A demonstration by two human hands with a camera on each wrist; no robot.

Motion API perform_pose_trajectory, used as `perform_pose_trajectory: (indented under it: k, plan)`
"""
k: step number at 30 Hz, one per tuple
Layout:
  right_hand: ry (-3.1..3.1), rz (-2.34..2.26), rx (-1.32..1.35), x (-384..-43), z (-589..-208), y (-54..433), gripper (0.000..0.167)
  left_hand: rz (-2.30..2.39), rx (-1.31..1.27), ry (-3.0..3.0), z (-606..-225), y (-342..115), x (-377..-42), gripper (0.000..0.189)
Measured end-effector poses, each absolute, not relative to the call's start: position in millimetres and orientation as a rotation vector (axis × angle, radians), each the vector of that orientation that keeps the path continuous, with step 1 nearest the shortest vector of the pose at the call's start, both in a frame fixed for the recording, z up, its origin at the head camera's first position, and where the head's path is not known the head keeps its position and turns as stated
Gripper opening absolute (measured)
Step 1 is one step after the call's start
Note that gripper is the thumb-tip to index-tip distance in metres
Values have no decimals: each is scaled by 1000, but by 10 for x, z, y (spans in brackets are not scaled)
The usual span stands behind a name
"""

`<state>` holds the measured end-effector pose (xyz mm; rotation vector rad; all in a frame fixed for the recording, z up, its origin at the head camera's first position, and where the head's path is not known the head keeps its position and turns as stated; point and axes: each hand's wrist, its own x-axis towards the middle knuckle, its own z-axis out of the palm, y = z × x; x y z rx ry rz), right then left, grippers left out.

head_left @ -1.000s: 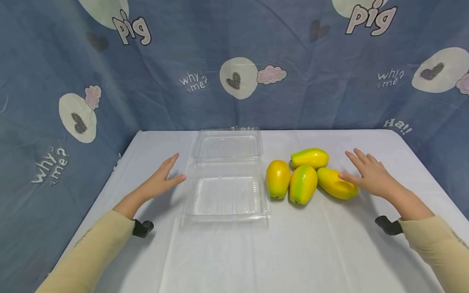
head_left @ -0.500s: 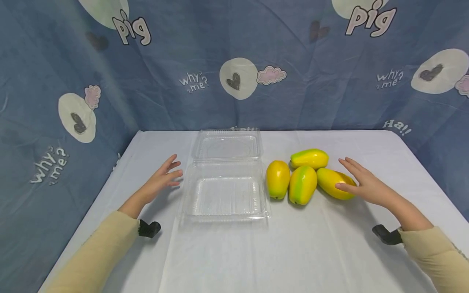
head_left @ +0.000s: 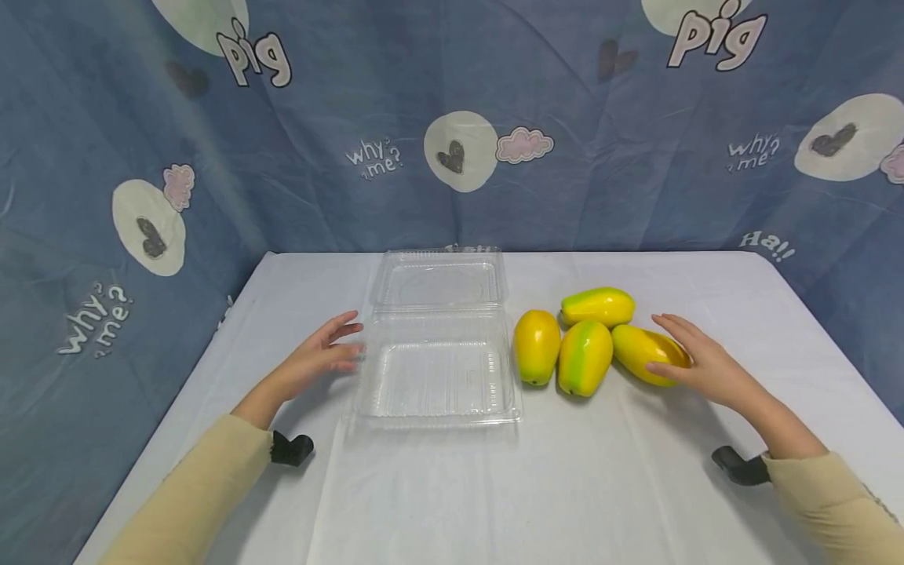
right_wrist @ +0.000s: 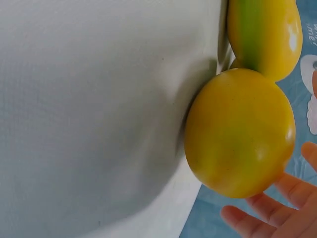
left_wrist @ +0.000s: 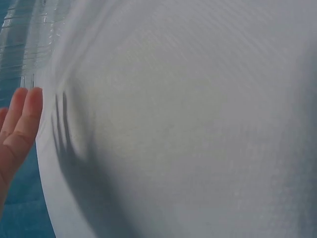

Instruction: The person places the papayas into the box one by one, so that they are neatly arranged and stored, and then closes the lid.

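Note:
A clear plastic clamshell box point(head_left: 434, 419) lies unfolded on the table, its lid point(head_left: 438, 284) spread toward the back. My left hand point(head_left: 318, 359) is at the left rim of the box with fingers loosely extended; whether it touches the plastic I cannot tell. Several yellow-green papayas sit clustered to the right of the box. My right hand point(head_left: 715, 370) is at the rightmost papaya point(head_left: 638, 350), thumb on the near side and fingers on the far side. In the right wrist view its fingers reach close beside that papaya point(right_wrist: 240, 134); contact is unclear.
Three other papayas stand close together: the left one point(head_left: 537, 345), the striped middle one point(head_left: 585, 357) and the back one point(head_left: 599, 306). A white cloth covers the table point(head_left: 494, 494). Behind it hangs a blue printed curtain point(head_left: 600, 188).
My left hand has moved slightly right to the box's side, fingers lowering. My right hand has moved a little left and down around the rightmost papaya. The box and papayas have stayed put.

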<state>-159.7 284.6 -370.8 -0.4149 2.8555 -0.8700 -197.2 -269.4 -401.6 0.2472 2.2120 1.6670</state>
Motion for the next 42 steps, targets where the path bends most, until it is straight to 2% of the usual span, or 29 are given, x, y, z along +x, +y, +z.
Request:
perform_pose_trajectory:
  k: [9, 23, 42]
  plan:
    - [2905, -866, -444, -1581, -3786, 2876, 75, 1661, 369, 2116, -4065, -2746, -1934, 72]
    - [2852, -895, -414, -1576, -3858, 2977, 74, 1671, 390, 2057, -4059, -2737, -1885, 73]
    - [2806, -886, -537, -1563, -3841, 3127, 66, 1709, 386, 2013, -4049, -2662, -1833, 77]
